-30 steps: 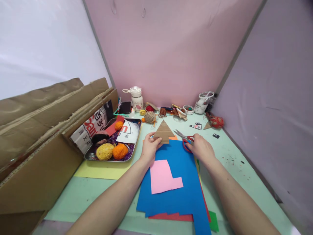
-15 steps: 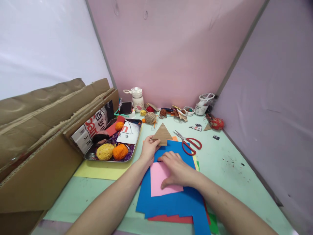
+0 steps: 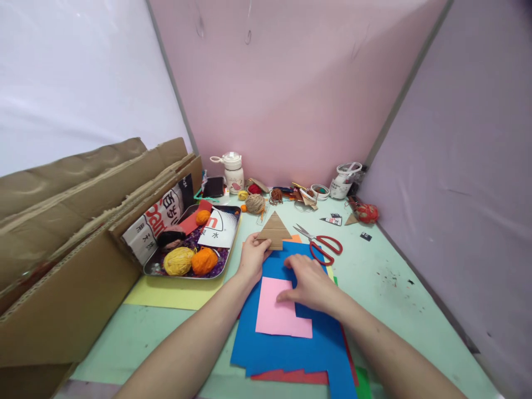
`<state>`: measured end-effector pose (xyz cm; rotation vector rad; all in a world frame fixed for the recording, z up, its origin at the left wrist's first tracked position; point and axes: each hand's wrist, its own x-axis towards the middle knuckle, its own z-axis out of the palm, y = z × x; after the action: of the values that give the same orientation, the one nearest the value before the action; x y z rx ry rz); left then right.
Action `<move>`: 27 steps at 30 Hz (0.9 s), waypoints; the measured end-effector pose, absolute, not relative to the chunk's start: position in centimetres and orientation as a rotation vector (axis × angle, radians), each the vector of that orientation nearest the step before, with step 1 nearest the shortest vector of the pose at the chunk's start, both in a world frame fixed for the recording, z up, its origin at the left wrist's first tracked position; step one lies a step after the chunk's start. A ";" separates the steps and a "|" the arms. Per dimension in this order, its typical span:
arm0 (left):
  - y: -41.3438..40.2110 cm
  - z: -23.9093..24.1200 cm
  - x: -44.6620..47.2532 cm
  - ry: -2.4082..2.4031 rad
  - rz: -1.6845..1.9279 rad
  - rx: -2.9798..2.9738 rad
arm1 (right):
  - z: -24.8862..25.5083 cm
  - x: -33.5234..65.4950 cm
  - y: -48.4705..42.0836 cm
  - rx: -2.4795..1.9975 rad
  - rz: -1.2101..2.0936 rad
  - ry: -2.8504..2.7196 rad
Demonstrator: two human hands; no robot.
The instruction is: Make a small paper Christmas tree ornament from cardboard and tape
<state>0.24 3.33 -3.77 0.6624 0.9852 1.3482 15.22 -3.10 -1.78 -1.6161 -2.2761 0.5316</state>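
The left hand (image 3: pixel 252 259) pinches the cardboard (image 3: pixel 275 230) between thumb and fingers, its tip toward the worktop's (image 3: pixel 399 266) back edge and its base by the far end of the blue paper (image 3: pixel 270 354). The right hand (image 3: pixel 311 281) is over the blue paper, fingers curved and wide apart from the thumb, gripping nothing; the thumb is over the pink paper (image 3: pixel 272 316), though I cannot tell whether it touches. To the right of the cardboard lie the scissors (image 3: pixel 315 239), blades parted. Toward the worktop's left edge is the tray (image 3: pixel 183 276); the bottle (image 3: pixel 235 180) stands near the back left corner, the jar (image 3: pixel 341 185) near the back right.
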 end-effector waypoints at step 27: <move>3.4 -3.8 0.2 1.019 1.332 0.694 | -0.3 12.4 -5.7 -1.879 0.556 -2.454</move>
<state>0.24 3.44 -3.76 0.6938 1.0189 1.3323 12.41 -5.65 -0.25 -1.8787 -2.4543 0.5561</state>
